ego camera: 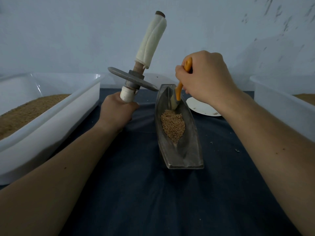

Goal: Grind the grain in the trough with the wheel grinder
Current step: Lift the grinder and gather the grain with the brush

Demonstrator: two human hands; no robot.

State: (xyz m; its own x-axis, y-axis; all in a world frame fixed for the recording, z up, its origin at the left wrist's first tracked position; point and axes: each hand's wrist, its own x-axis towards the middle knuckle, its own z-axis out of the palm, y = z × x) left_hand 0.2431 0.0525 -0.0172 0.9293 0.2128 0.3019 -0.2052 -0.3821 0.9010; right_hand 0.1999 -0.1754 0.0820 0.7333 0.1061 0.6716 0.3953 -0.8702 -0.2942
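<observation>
A long boat-shaped metal trough [189, 150] lies on the dark blue cloth, running away from me. A heap of brown grain [173, 126] sits in its middle. My left hand [117, 111] grips the lower cloth-wrapped handle of the wheel grinder [132, 80], held upright to the left of the trough; its metal disc hangs in the air, its edge just over the trough's far end. My right hand [204, 77] grips an orange-handled brush [179, 90], whose bristles touch the trough's inside just beyond the grain.
A white plastic tub [71, 113] with brown ground grain stands at the left. Another white tub [279, 106] stands at the right. A white paper plate [199, 106] lies behind the trough's right side. A few crumbs dot the cloth.
</observation>
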